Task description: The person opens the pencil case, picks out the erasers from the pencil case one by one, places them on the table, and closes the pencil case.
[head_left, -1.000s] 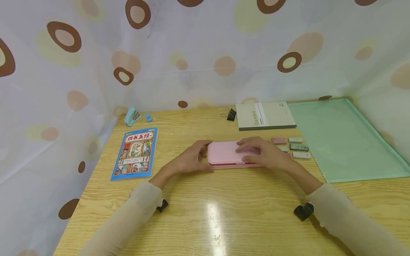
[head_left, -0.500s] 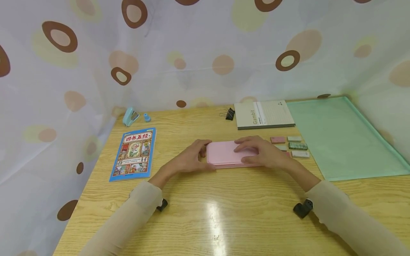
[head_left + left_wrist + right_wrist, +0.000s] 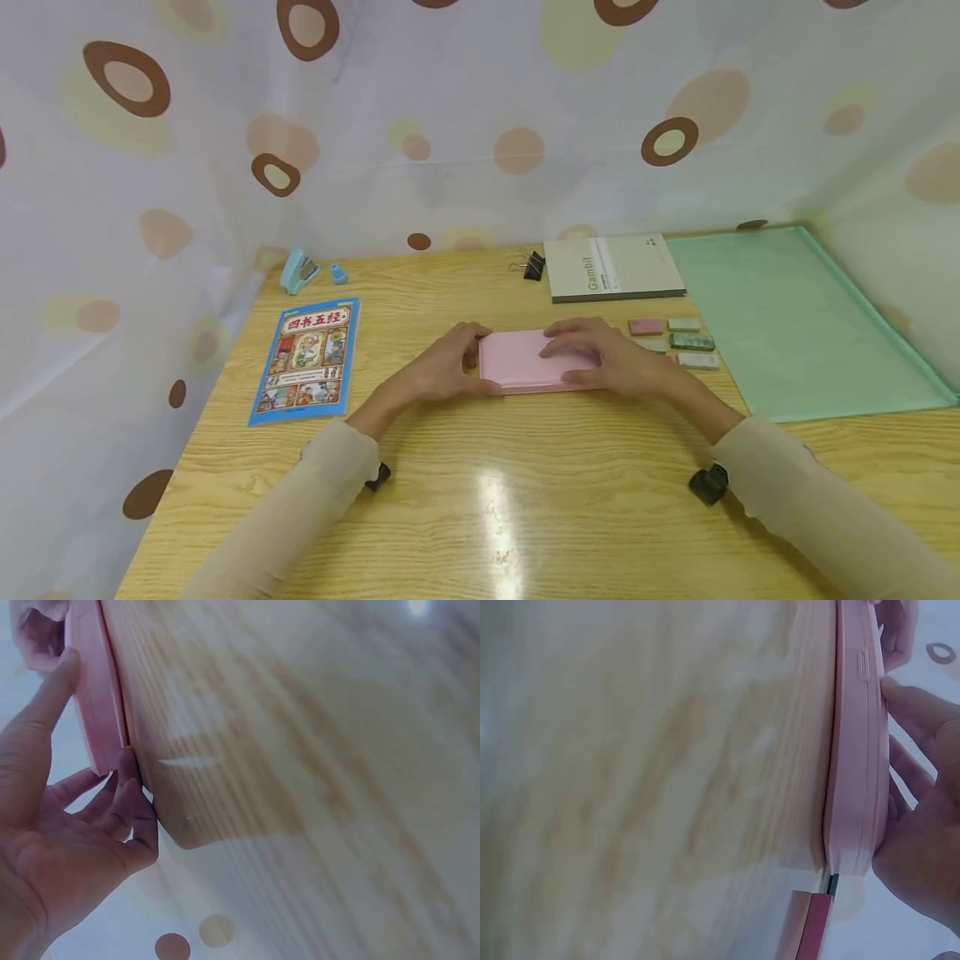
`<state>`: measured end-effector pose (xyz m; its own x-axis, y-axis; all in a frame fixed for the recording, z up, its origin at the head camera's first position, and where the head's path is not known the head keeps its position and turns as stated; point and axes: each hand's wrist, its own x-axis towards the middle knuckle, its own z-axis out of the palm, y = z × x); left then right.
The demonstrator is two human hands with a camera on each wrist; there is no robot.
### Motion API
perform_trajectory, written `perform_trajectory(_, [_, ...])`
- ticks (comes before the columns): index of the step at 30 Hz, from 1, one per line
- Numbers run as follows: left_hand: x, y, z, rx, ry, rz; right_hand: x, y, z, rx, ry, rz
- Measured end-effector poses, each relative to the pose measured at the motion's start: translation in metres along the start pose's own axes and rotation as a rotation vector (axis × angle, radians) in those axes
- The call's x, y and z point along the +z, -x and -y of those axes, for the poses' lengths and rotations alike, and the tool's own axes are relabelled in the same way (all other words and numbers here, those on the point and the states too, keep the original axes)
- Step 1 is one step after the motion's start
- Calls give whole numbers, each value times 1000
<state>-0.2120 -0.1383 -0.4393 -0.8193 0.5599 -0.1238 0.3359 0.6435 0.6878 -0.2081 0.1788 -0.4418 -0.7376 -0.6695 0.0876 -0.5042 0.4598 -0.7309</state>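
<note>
A pink pencil case (image 3: 510, 360) lies on the wooden table with its lid down, a thin seam running along its front side. My left hand (image 3: 448, 368) grips its left end, thumb at the front edge; in the left wrist view, curled fingers (image 3: 139, 806) touch the end of the case (image 3: 97, 697). From the right, my right hand (image 3: 618, 360) presses on the lid, its fingers spread across the top. The right wrist view shows that thumb (image 3: 900, 694) at the lid edge beside the case's clasp (image 3: 863, 665).
Several small eraser-like blocks (image 3: 692, 342) lie right of the case, near a green mat (image 3: 795, 325). Behind are a notebook (image 3: 615, 268) and a black binder clip (image 3: 534, 266). At left are a blue booklet (image 3: 306, 360), a stapler (image 3: 297, 272) and a small blue object (image 3: 338, 274).
The gap along the front of the pencil case, where red showed a second ago, has shut as the lid went down. Both hands stay on the case.
</note>
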Motion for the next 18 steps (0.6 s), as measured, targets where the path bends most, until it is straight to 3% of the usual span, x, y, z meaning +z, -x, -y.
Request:
perform_trajectory(9, [-3, -1, -2, -9, -15, 6, 1, 1, 1, -34, 47, -16])
perform_trajectory(13, [-1, 2, -1, -19, 4, 32, -8, 13, 6, 16, 17, 2])
perform_trajectory(15, [-2, 9, 0, -24, 15, 16, -16, 24, 11, 69, 3, -5])
perform_trajectory(18, [-7, 23, 2, -10, -4, -71, -33, 42, 19, 134, -10, -51])
